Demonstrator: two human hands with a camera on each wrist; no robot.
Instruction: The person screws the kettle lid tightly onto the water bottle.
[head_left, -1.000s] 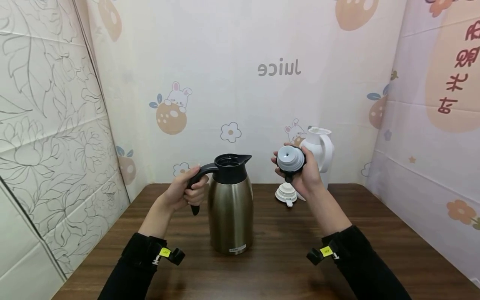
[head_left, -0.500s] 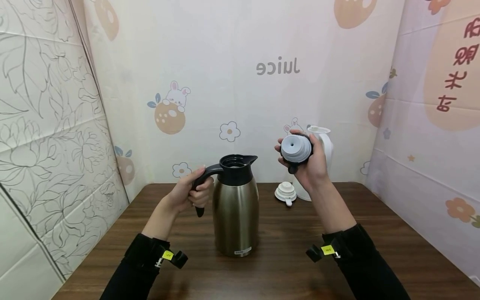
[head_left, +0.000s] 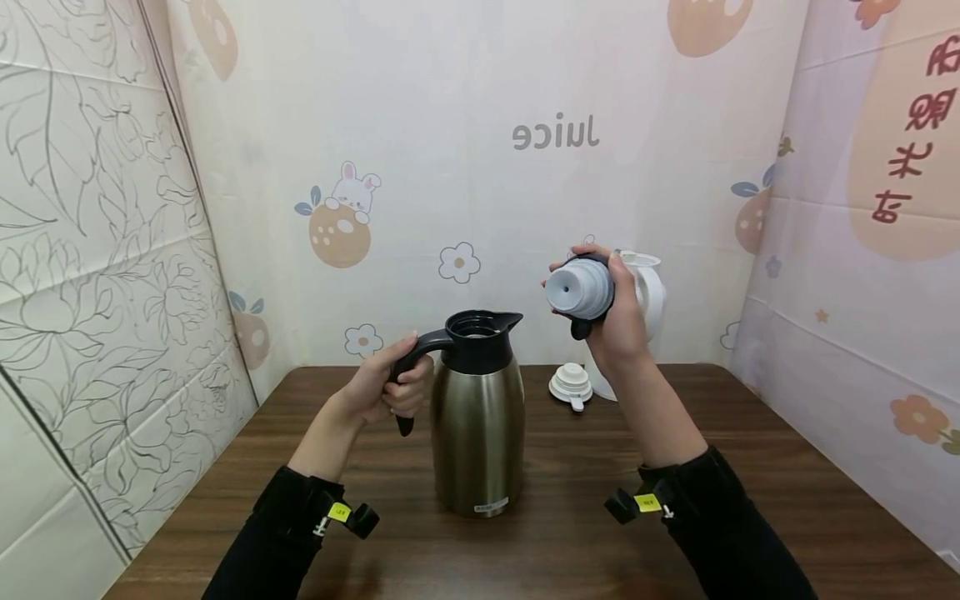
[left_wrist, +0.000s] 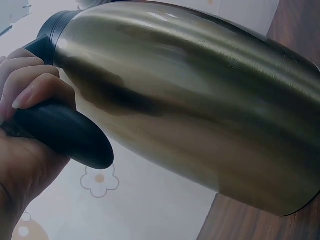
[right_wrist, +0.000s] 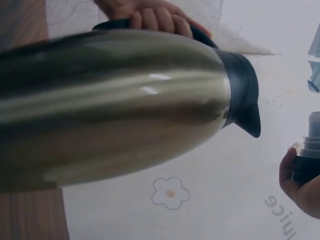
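Observation:
A brass-coloured thermos jug (head_left: 478, 442) with a black neck and spout stands upright in the middle of the table, its mouth uncovered. My left hand (head_left: 393, 387) grips the jug's black handle (left_wrist: 65, 135), fingers curled round it and thumb along the top. Up to the right, higher than the jug's mouth, my right hand (head_left: 626, 321) holds a stopper lid (head_left: 577, 287). The lid has a black top against the palm and a pale grey stepped plug that faces left. In the right wrist view the lid shows only at the right edge.
Behind my right hand stands a white jug (head_left: 651, 292), partly hidden by the hand and lid. A white stepped lid (head_left: 572, 383) lies on the wooden table (head_left: 360, 533) beside it. Printed cloth walls (head_left: 465, 192) enclose the back and sides.
The brass-coloured jug and my left hand have shifted a little to the right. My right hand has risen, and the lid has turned so its plug points more to the left.

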